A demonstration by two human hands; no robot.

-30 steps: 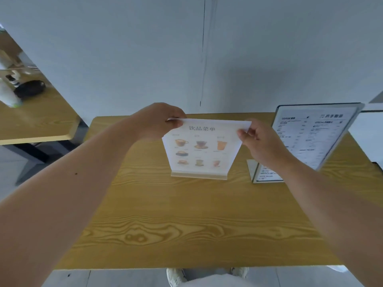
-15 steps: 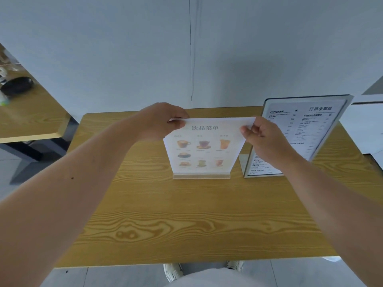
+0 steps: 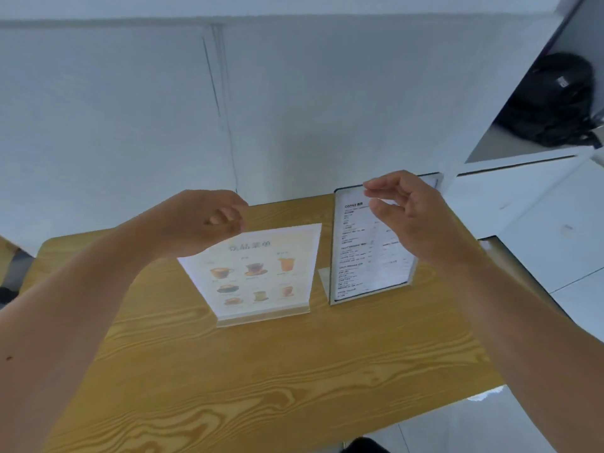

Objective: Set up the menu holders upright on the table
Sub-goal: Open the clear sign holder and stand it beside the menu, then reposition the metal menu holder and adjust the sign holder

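A clear menu holder with a drinks menu [image 3: 261, 273] stands upright on the wooden table [image 3: 294, 371], near the middle. To its right stands a taller black-framed menu holder [image 3: 366, 256] with a text price list, also upright. My left hand [image 3: 202, 220] hovers above the drinks menu's top left corner, fingers loosely curled, touching nothing. In front of the tall holder's upper part floats my right hand [image 3: 405, 210], fingers apart and empty. Both arms reach in from the lower corners.
A white wall [image 3: 130, 125] runs right behind the table's far edge. At the right are white cabinets [image 3: 539, 207] with a black backpack [image 3: 555, 103] in an open shelf. Another wooden table's edge shows at the far left.
Both hands have let go of the drinks menu holder's top corners and lifted away. The holder stays standing. The camera has swung to the right and tilted.
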